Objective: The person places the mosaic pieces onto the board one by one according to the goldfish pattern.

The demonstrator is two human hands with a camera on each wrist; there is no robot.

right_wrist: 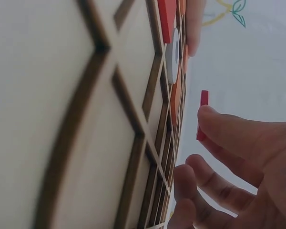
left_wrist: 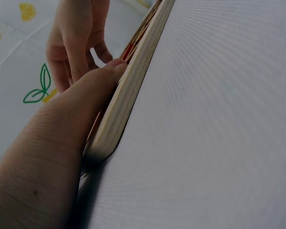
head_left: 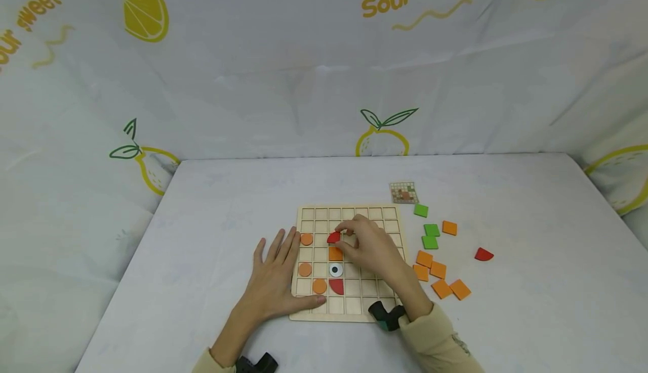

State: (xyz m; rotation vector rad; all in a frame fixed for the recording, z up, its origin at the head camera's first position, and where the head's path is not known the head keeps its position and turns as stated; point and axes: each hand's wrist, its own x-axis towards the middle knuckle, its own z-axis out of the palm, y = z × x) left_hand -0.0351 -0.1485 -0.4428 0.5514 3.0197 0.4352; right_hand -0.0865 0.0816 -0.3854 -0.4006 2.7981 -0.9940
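My right hand (head_left: 368,245) pinches a red quarter-circle tile (head_left: 333,238) between thumb and index finger, close over the wooden grid board (head_left: 369,308). In the right wrist view the pinched tile (right_wrist: 203,114) stands edge-on, slightly off the grid. My left hand (head_left: 275,280) lies with straight, spread fingers along the board's left edge, its thumb across the near corner. Below the pinched tile, one column holds an orange square (head_left: 336,254), a white eye disc (head_left: 336,270) and another red quarter-circle (head_left: 336,287). Orange discs (head_left: 305,269) sit in cells further left.
Right of the board lie green squares (head_left: 430,242), several loose orange squares (head_left: 438,270) and a red quarter-circle piece (head_left: 484,255). A small pattern card (head_left: 404,192) lies beyond the board's far right corner. A white lemon-print cloth (head_left: 283,97) hangs behind the table.
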